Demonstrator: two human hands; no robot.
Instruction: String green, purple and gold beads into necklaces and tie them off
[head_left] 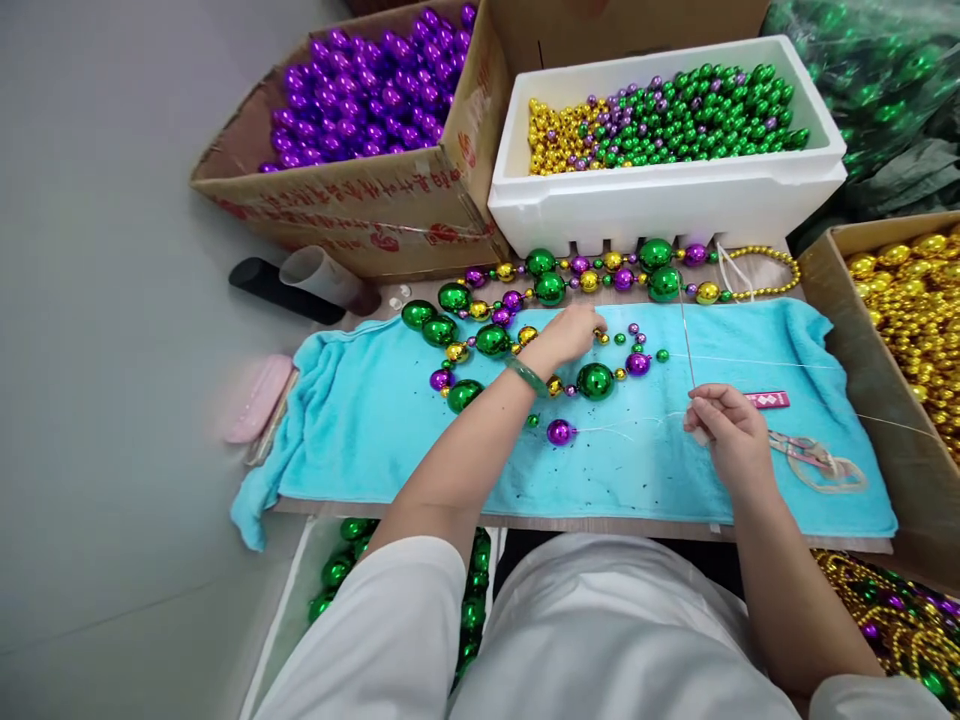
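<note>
My left hand [568, 335], with a green bangle [527, 377] on its wrist, reaches across the towel. Its fingertips are closed at a small gold bead [602, 338]; the fingers partly hide it. My right hand [727, 425] pinches the lower end of a long thin needle [686, 340], which points up and away. Between the hands lie loose small green [619, 339] and purple beads [634, 328]. A strand of large green [595, 381], purple and gold beads curves under my left forearm. Its purple end bead [561, 432] has a white thread tail.
A blue towel [360, 440] covers the table. Behind it stand a carton of purple beads [337, 205] and a white foam box [660, 205] of small beads. Gold beads fill a carton [847, 330] at right. Thread snips [810, 455] and a pink label [771, 400] lie near my right hand.
</note>
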